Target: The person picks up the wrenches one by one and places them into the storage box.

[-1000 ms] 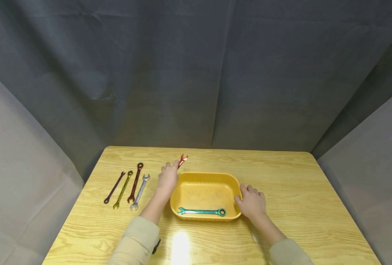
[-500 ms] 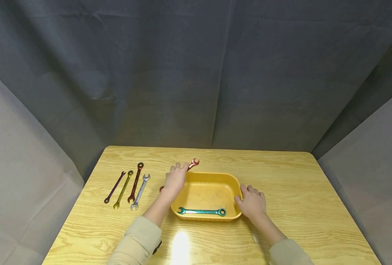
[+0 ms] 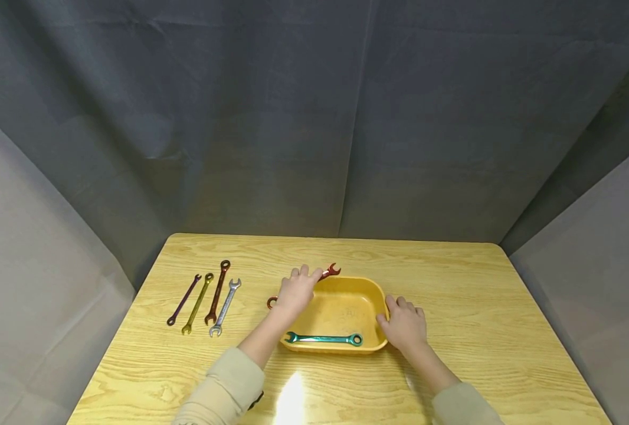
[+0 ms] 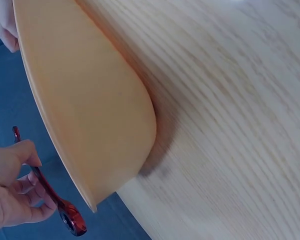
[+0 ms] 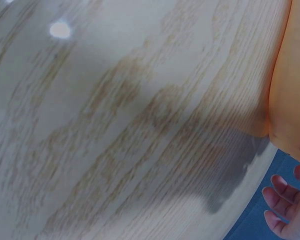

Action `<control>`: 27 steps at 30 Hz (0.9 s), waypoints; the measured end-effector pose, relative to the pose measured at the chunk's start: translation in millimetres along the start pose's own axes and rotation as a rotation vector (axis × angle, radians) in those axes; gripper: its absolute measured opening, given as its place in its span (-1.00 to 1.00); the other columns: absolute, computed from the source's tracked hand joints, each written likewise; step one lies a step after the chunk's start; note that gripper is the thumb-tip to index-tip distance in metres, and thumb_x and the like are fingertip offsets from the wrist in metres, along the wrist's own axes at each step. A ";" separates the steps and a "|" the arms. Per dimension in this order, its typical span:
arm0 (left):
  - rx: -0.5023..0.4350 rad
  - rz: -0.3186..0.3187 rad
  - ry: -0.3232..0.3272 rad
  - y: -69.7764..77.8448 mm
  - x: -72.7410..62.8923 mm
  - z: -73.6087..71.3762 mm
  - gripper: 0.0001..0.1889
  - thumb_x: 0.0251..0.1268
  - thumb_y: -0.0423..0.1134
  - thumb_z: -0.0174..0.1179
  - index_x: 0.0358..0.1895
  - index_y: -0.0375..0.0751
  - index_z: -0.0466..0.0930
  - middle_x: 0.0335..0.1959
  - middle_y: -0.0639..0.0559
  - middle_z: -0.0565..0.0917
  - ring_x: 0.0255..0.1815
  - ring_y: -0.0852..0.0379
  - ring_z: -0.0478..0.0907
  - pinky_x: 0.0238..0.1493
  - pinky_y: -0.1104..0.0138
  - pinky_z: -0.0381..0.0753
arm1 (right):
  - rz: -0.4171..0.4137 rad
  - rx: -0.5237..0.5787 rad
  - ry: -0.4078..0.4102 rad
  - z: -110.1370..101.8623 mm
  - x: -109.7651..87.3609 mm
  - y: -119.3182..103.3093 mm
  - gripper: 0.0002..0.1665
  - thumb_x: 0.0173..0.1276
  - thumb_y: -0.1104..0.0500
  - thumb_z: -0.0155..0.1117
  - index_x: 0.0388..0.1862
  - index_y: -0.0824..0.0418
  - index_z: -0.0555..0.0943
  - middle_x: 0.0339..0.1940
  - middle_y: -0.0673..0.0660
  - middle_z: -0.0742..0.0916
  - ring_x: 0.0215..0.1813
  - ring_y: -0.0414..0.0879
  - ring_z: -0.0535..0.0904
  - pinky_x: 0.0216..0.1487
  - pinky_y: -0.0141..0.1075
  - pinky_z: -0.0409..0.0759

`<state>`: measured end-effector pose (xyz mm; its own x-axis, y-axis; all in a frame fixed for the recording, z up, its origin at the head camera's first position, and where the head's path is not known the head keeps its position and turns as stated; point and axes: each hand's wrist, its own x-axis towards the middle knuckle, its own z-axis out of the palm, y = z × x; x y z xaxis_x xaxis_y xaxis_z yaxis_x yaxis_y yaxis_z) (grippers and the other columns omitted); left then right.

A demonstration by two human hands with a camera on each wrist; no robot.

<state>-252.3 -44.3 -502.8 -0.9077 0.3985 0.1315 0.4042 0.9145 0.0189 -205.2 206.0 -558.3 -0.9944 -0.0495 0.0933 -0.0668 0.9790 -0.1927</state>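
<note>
My left hand point(image 3: 298, 294) holds a red combination wrench point(image 3: 330, 271) over the left end of a yellow plastic bin point(image 3: 341, 284). The wrench's open end points up and right, and its ring end shows left of the wrist. In the left wrist view, thumb and fingers pinch the red wrench point(image 4: 47, 187) above the bin's rim. My right hand point(image 3: 406, 323) grips the bin's right rim, thumb on the inner side. A teal combination wrench point(image 3: 322, 339) lies inside the bin along its near wall.
Left of the bin, several wrenches lie in a slanted row: purple point(image 3: 184, 300), yellow-green point(image 3: 197, 304), dark red point(image 3: 218, 293) and silver point(image 3: 225, 308). The wooden table point(image 3: 479, 330) is bounded by dark curtains point(image 3: 293, 147) at the back.
My left hand has moved right with the red wrench, from the bin's left edge to over its inside. The wrench has turned flatter. My right hand and the bin stay put.
</note>
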 end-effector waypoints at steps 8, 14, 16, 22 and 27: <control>0.011 0.060 0.016 14.1 -1.5 3.5 -0.51 0.09 -0.24 0.28 0.11 0.08 0.35 -0.03 -0.10 0.49 -0.10 -0.05 0.50 -0.36 0.17 0.61 | 0.010 0.003 -0.009 -0.1 0.7 0.1 -0.49 0.25 -0.08 0.06 0.06 0.21 0.44 -0.13 0.25 0.56 -0.11 0.18 0.48 -0.11 0.10 0.35; 0.035 0.101 0.025 23.0 -2.9 10.7 -0.57 0.14 -0.28 0.24 0.08 0.11 0.37 -0.04 -0.08 0.51 -0.08 -0.03 0.51 -0.29 0.14 0.61 | 0.010 -0.005 0.003 0.0 0.9 0.0 -0.50 0.24 -0.08 0.06 0.05 0.20 0.44 -0.14 0.25 0.57 -0.11 0.19 0.48 -0.10 0.11 0.36; 0.038 0.112 0.023 24.6 -3.8 12.9 -0.59 0.15 -0.29 0.23 0.05 0.12 0.37 -0.04 -0.08 0.51 -0.09 -0.03 0.51 -0.28 0.12 0.61 | 0.010 -0.006 0.008 0.4 1.1 0.1 -0.51 0.24 -0.08 0.07 0.04 0.20 0.45 -0.15 0.25 0.57 -0.11 0.19 0.49 -0.10 0.10 0.36; 0.010 0.150 -0.014 27.0 -5.5 18.9 -0.59 0.21 -0.37 0.14 0.07 0.13 0.36 0.01 -0.08 0.49 -0.03 -0.05 0.47 -0.19 0.08 0.59 | 0.018 -0.009 0.000 0.2 1.3 -0.7 -0.49 0.24 -0.08 0.06 0.07 0.20 0.43 -0.12 0.26 0.56 -0.08 0.20 0.48 -0.08 0.10 0.35; 0.010 0.183 -0.036 27.8 -6.8 25.0 -0.58 0.23 -0.38 0.11 0.10 0.14 0.37 0.04 -0.07 0.47 0.01 -0.05 0.44 -0.16 0.08 0.58 | 0.010 -0.005 0.003 0.5 1.0 -0.1 -0.49 0.23 -0.07 0.07 0.06 0.21 0.44 -0.14 0.26 0.56 -0.11 0.20 0.48 -0.10 0.11 0.35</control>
<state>-237.7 -19.8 -527.9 -0.8225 0.5605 0.0967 0.5621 0.8269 -0.0124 -206.2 205.8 -558.7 -0.9948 -0.0391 0.0939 -0.0563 0.9805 -0.1883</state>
